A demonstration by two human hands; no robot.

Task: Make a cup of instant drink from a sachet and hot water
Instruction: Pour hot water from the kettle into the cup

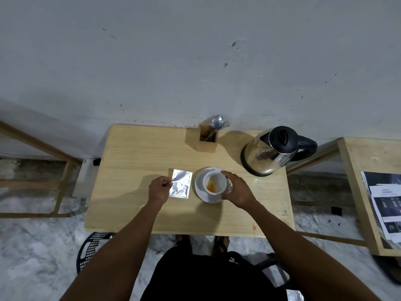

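Note:
A silver foil sachet (180, 184) is pinched at its left edge by my left hand (160, 189), low over the wooden table (138, 161). Just right of it a white cup (215, 182) rests on a white saucer (200, 193), with orange powder in its bottom. My right hand (237, 189) is wrapped around the cup's right side. A steel electric kettle (269, 152) with a black lid and handle stands at the table's back right, lid shut.
A wooden holder (207, 139) with a spoon and fork stands at the back of the table near the wall. Printed papers (385, 205) lie on a second wooden table to the right. A black mesh basket (92, 249) sits on the floor at left.

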